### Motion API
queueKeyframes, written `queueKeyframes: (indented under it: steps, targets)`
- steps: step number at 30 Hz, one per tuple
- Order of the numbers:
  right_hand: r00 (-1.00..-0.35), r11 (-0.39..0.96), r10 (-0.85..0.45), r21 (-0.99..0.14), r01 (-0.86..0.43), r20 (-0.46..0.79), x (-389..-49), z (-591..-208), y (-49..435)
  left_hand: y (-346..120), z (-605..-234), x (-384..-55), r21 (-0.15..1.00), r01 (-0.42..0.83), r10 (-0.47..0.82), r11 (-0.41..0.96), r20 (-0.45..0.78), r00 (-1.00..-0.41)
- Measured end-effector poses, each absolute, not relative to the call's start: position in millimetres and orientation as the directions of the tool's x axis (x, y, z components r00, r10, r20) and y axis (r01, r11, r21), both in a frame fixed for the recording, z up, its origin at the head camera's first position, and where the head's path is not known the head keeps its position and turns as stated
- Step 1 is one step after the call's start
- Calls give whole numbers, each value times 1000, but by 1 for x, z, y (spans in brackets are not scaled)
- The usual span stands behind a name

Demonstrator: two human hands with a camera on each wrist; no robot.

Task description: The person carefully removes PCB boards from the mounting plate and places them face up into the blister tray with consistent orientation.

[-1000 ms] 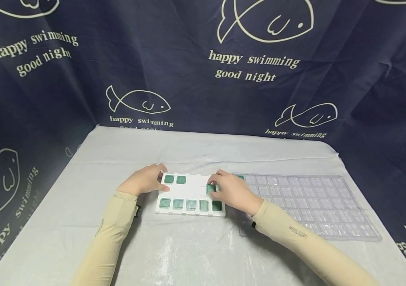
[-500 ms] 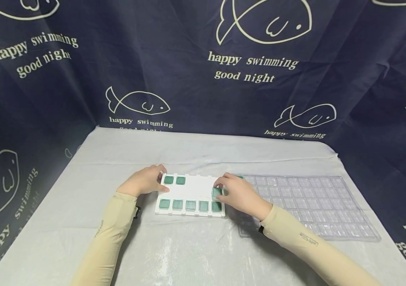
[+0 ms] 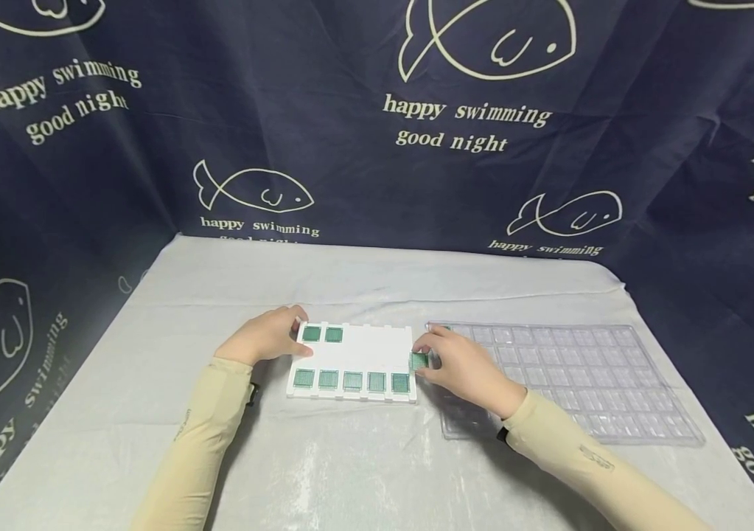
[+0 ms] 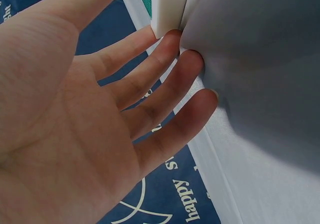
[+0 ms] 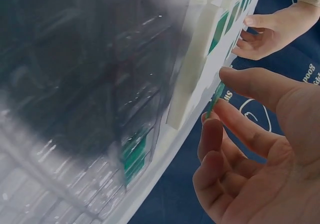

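A white tray (image 3: 377,350) lies flat on the table, with two green perforated circuit boards (image 3: 333,335) in its far row and several more (image 3: 352,380) along its near row. My left hand (image 3: 269,335) holds the tray's left end, thumb on top and fingertips at the edge; in the left wrist view fingers touch the white corner (image 4: 170,6). Just off the tray's right edge, my right hand (image 3: 466,367) pinches one green circuit board (image 3: 419,361) between thumb and fingers. The right wrist view shows that board (image 5: 216,100) nearly edge-on.
A clear plastic tray (image 3: 569,377) with many compartments lies to the right, partly behind my right hand. One green board (image 5: 135,156) sits in its far-left corner compartment. Dark blue printed cloth (image 3: 377,184) hangs behind and beside the white-covered table (image 3: 323,457).
My right hand has moved right with the pinched circuit board, from above the white tray to beyond its right edge. The left hand has stayed at the tray's left end.
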State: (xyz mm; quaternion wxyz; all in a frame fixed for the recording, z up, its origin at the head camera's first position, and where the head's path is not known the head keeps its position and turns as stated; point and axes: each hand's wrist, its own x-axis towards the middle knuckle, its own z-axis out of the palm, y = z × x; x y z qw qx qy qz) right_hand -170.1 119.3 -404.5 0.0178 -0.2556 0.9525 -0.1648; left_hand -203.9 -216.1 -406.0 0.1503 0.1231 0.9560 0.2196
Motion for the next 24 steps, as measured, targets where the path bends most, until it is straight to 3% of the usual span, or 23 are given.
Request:
queueKeyframes:
  steps: [24]
  targets:
    - [-893,835,-447,-333,-437,50,-162,-412,156,-216,-407,-206,451,177,306,875,-233,-923]
